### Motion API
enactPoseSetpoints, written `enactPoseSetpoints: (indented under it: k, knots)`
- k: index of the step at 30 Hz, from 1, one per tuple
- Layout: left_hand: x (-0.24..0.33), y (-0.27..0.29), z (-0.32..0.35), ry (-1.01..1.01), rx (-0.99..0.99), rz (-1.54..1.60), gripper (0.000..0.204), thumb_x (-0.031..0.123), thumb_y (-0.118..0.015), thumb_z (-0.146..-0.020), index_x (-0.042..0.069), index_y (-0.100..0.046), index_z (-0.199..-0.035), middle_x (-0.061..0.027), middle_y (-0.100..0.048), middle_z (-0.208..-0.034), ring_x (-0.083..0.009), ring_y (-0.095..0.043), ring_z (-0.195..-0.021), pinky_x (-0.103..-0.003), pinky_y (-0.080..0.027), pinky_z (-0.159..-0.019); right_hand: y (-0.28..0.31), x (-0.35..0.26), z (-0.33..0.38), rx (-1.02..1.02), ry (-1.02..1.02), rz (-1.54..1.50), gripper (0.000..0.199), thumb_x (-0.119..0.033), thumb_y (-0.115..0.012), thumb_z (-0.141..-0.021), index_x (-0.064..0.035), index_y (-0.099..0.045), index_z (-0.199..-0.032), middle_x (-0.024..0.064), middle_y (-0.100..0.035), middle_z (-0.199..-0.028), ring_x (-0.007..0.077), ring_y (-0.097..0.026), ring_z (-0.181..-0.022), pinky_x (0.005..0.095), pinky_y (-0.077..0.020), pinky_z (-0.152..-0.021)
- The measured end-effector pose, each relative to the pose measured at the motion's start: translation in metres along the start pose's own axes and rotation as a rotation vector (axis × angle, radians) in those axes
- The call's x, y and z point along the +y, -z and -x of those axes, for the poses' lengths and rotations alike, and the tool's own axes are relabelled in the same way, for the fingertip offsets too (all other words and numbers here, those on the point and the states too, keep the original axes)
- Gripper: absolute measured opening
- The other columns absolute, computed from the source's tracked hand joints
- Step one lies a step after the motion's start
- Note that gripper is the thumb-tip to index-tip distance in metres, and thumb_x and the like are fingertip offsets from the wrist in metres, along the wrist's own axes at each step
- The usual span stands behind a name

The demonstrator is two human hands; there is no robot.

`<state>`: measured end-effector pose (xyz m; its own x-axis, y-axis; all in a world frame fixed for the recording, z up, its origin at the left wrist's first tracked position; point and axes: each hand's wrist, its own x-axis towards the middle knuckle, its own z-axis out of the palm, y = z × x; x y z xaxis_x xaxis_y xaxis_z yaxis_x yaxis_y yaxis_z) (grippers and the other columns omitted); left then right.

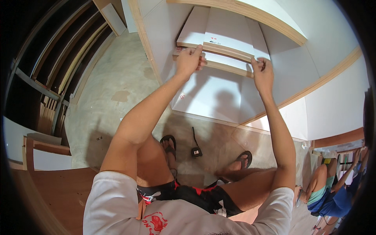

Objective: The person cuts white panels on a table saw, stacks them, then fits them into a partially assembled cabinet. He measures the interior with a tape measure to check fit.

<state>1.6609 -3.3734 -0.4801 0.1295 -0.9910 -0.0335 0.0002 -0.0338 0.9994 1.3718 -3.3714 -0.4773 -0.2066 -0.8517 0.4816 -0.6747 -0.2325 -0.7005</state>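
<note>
Top board (229, 33): white, lay in cabinet (290, 58), above lower bd (231, 69).
L hand (188, 62): fingers at top board's front edge; firm grip or light touch, couldn't tell.
R hand (263, 74): fingertips nr its R end; grip ditto.
Risk: uneven pull could've skewed top board, jammed it or pinched fingers betw. edges.
Writing: red + dk handwritten marks on top board; red print on shirt (196, 219).

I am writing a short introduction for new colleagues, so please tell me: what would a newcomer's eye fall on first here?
The left hand and right hand probably come first, at the edges of white boards inside the white cabinet, upper centre. Next comes the black tape measure on the floor between the feet. At far lower right, a co-worker in blue also draws attention.
</note>
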Motion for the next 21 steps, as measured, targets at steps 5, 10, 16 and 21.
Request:
enactPoseSetpoints:
  k: [5, 10, 16, 21]
  knots:
    - [0.016, -0.031, -0.013, 0.157, -0.072, 0.289, 0.06, 0.051, -0.058, -0.107, -0.005, -0.061, -0.127, -0.0167, -0.072, -0.114, -0.0229, -0.075, -0.098, -0.031, -0.061, -0.076, -0.019, 0.01, -0.038, 0.003, 0.126, 0.146, 0.081, -0.058, -0.067, -0.095, 0.0125, -0.062, -0.134, 0.0278, -0.06, -0.117, 0.04, -0.056, -0.115, 0.0482, -0.0459, -0.105]
    - [0.021, -0.041, -0.028, 0.156, -0.054, 0.297, 0.058, 0.049, -0.061, -0.106, -0.006, -0.061, -0.125, -0.0191, -0.071, -0.114, -0.0265, -0.075, -0.101, -0.032, -0.063, -0.082, -0.043, -0.007, -0.045, -0.022, 0.004, 0.23, 0.085, -0.061, -0.061, -0.097, 0.013, -0.059, -0.139, 0.0341, -0.049, -0.132, 0.0465, -0.045, -0.126, 0.0524, -0.0412, -0.111]
    - [0.02, -0.031, -0.032, 0.054, 0.237, -0.106, 0.047, 0.037, -0.071, -0.101, -0.006, -0.061, -0.117, -0.017, -0.075, -0.1, -0.0229, -0.076, -0.08, -0.032, -0.065, -0.067, -0.052, -0.008, -0.048, -0.021, -0.099, 0.346, 0.078, -0.058, -0.061, -0.097, 0.011, -0.065, -0.132, 0.0316, -0.048, -0.13, 0.0436, -0.046, -0.124, 0.0543, -0.0423, -0.107]
    - [0.017, -0.024, -0.024, -0.121, 0.1, -0.122, 0.06, 0.033, -0.076, -0.098, -0.01, -0.053, -0.134, -0.0213, -0.074, -0.103, -0.0204, -0.075, -0.077, -0.032, -0.066, -0.068, -0.052, -0.008, -0.047, 0.009, -0.133, 0.273, 0.071, -0.054, -0.066, -0.095, 0.0077, -0.068, -0.129, 0.0283, -0.049, -0.132, 0.0438, -0.045, -0.125, 0.0542, -0.042, -0.107]
